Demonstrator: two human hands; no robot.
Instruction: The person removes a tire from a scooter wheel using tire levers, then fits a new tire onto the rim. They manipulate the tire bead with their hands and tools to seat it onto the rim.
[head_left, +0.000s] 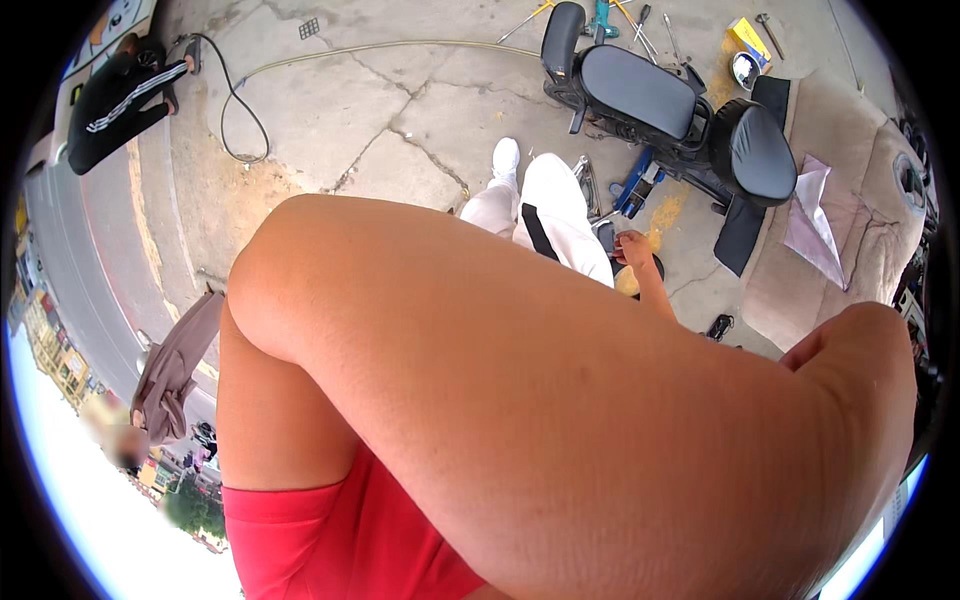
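One bare left forearm (560, 330) crossing close, bare right hand (632, 249) near a blue metal tool (634, 185) on cracked grey concrete floor (340, 120), beside a black cushioned seat (640, 90), both hands' finger states impossible to tell.

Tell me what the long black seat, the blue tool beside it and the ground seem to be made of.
Long black seat: probably vinyl or leather, given its smooth, softly shining cover.
Blue tool: likely painted metal, judging by its hard edges, though it is small here.
Ground: apparently concrete, dull grey with jagged cracks.
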